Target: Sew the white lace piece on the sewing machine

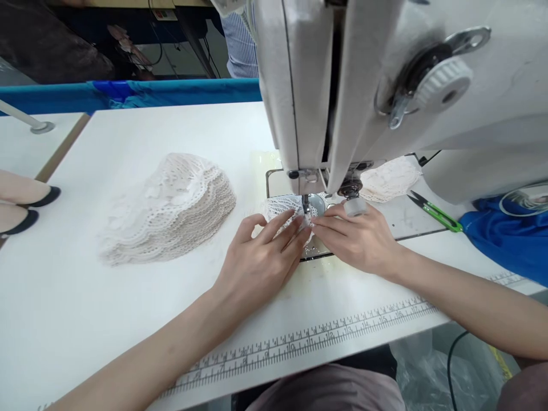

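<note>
Head: lace, fingers inside table edge

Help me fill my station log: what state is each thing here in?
Left hand: fingertips on lace piece
Right hand: fingertips near presser foot, grip unclear
Lace piece: partly covered by left hand
Lace pile: stacked in layers
Green snips: lying down, blades apart
Blue cloth: bunched up
Presser foot: cannot tell whether raised
Sewing machine: cannot tell if running

Bright, diffuse light pales the white tabletop, while the lace pile blurs at its left edge.
</note>
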The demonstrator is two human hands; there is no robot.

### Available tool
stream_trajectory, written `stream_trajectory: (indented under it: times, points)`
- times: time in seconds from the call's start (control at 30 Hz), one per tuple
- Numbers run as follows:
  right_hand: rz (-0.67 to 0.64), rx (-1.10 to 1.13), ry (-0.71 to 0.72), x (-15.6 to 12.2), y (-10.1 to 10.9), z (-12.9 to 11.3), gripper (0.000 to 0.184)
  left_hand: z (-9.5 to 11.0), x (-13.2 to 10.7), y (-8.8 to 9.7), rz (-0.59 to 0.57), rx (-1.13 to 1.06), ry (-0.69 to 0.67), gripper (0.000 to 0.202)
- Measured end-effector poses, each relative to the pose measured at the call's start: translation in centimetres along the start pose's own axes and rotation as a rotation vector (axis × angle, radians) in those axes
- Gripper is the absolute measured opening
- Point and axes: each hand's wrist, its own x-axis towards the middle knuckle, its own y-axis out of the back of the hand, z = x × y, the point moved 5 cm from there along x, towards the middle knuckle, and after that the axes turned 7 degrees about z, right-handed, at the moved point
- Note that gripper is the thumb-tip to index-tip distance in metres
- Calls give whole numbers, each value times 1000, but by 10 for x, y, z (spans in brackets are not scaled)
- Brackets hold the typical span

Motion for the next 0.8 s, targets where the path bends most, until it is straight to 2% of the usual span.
stream_trajectory:
  times: [0.5, 0.8]
  points:
    - [-69, -16, -48, 2, -9, 7, 23, -14, 5, -10, 1, -14, 57, 25]
    - [-88, 9, -13, 2, 0, -1, 22, 8, -2, 6, 5, 5, 2, 22]
